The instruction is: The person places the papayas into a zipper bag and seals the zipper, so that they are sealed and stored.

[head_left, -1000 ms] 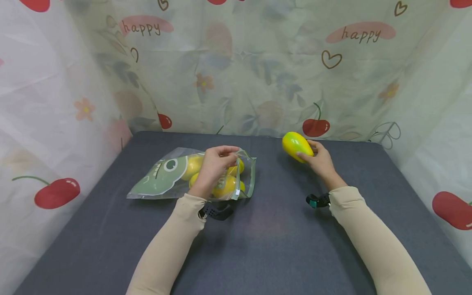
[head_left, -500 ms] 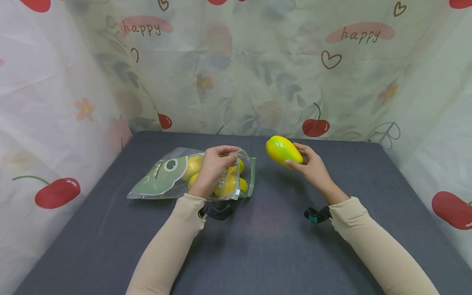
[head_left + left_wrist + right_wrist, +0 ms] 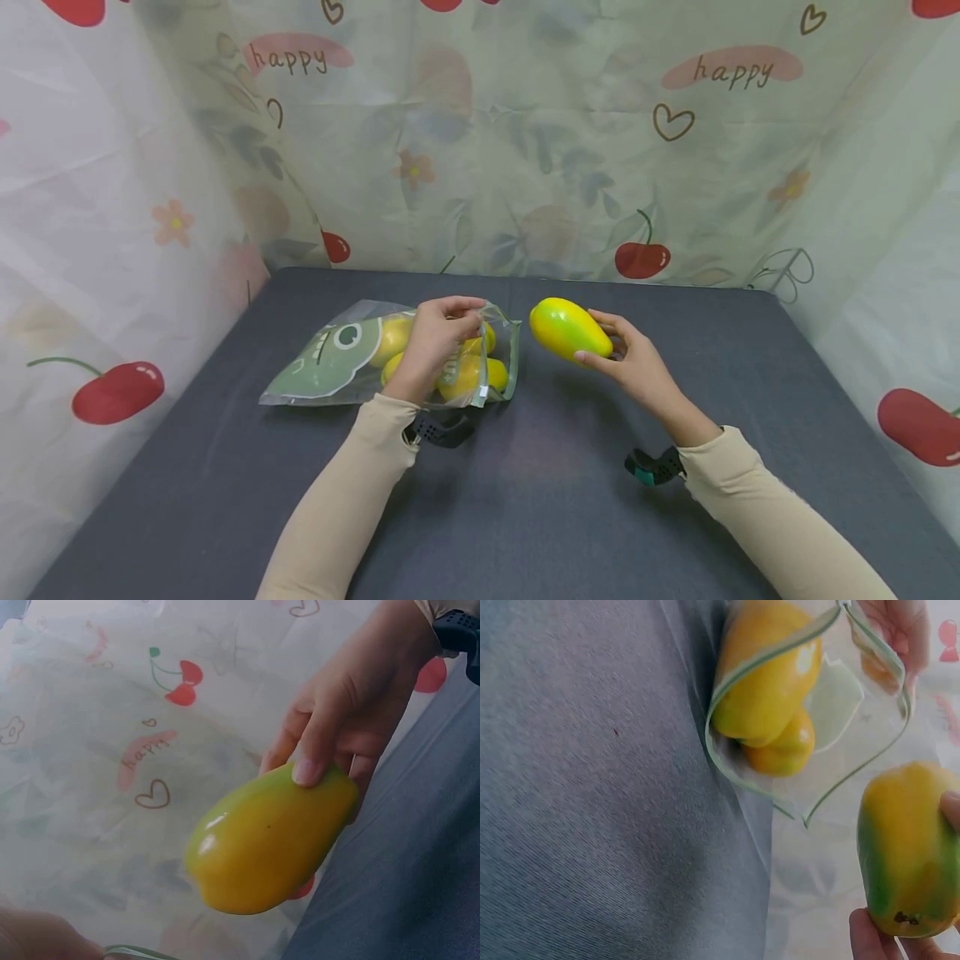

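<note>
In the head view my right hand holds a glossy yellow-green papaya by one end, raised above the table just right of a clear zip bag. The left wrist view shows the thumb on top of the papaya and fingers behind. My left hand pinches the upper edge of the bag at its mouth. The bag lies on its side, its mouth facing right. Several yellow fruits rest inside, partly hidden by my left hand in the head view. The mouth gapes in the right wrist view.
A dark grey cloth covers the table. Behind it and at both sides hang pale curtains printed with cherries, hearts and "happy". Black straps sit on both wrists, below beige sleeves.
My right hand has carried the papaya left and nearer to me, toward the bag's mouth. My left hand stays at the bag's edge; a fruit inside has shifted slightly right.
</note>
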